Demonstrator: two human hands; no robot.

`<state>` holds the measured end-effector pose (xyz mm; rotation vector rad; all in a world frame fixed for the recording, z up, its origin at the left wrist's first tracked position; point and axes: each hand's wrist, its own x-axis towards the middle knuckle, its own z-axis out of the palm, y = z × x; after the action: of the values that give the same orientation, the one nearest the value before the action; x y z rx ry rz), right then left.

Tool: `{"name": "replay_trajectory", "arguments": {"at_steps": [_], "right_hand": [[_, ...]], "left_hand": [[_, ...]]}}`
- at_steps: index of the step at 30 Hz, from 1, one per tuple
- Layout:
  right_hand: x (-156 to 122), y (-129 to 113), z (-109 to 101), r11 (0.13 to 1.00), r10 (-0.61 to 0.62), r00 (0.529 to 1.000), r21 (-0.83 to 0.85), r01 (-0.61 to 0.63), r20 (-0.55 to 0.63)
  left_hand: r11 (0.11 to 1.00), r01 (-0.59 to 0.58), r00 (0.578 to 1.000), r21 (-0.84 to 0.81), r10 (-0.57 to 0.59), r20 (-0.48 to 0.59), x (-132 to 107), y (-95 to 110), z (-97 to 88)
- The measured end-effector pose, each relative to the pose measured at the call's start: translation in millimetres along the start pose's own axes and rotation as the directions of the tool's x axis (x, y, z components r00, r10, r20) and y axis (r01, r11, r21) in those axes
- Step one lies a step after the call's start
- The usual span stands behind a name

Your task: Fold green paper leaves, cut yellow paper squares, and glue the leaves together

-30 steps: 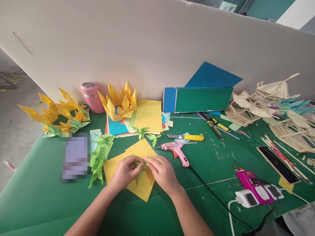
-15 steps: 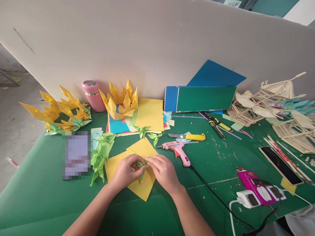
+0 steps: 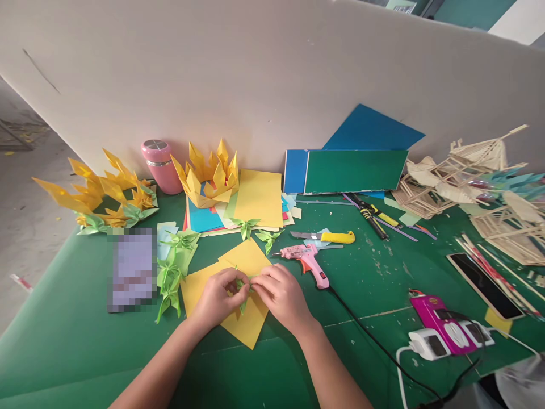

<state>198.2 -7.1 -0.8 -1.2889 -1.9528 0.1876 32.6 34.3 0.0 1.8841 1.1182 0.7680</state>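
Note:
Between my two hands is a small green folded-paper flower [image 3: 242, 308], partly hidden by the fingers. My left hand [image 3: 222, 296] is closed on it, thumb and index finger curled round. From the other side my right hand [image 3: 279, 295] pinches the flower's edge with its fingertips. Beneath them lie yellow paper sheets [image 3: 251, 335]. More green paper flowers [image 3: 170, 278] lie to the left, partly on light green paper. Just beyond the yellow sheets are another green flower [image 3: 246, 228] and a further one [image 3: 268, 240].
A pink glue gun [image 3: 313, 265] with a black cord lies right of my hands, below a yellow utility knife [image 3: 338, 237]. Yellow paper crowns [image 3: 208, 184] and a pink flask [image 3: 162, 167] stand behind. A magenta power strip [image 3: 445, 324] and stick models [image 3: 430, 187] are at right.
My right hand's fingers have shifted slightly and drawn in at the green flower's edge. My left hand keeps its hold in nearly the same place.

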Motion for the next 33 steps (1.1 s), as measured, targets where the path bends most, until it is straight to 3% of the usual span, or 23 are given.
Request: {"name": "replay_trajectory", "arguments": {"at_steps": [7,13,19,33], "right_hand": [[1.0,-0.8,-0.1,1.000,-0.008,1.000,-0.016,0.008,0.006],[1.4,0.0,-1.6,1.000,0.027,0.999,-0.003,-0.027,-0.036],[0.4,0.7,-1.5,0.999,0.043,0.998,0.022,-0.042,-0.047],[2.4,-3.8,-4.7,1.000,0.018,0.999,-0.022,-0.019,-0.047]], "left_hand": [[0.990,0.062,0.998,-0.125,-0.060,0.026,-2.3,-3.2,3.2],[0.969,0.045,0.997,-0.244,-0.029,0.070,-4.9,-6.3,5.3],[0.955,0.091,0.996,-0.282,-0.080,0.047,-5.2,-9.9,6.2],[0.923,0.134,0.989,-0.361,-0.102,0.107,-4.9,-3.8,4.7]]}}
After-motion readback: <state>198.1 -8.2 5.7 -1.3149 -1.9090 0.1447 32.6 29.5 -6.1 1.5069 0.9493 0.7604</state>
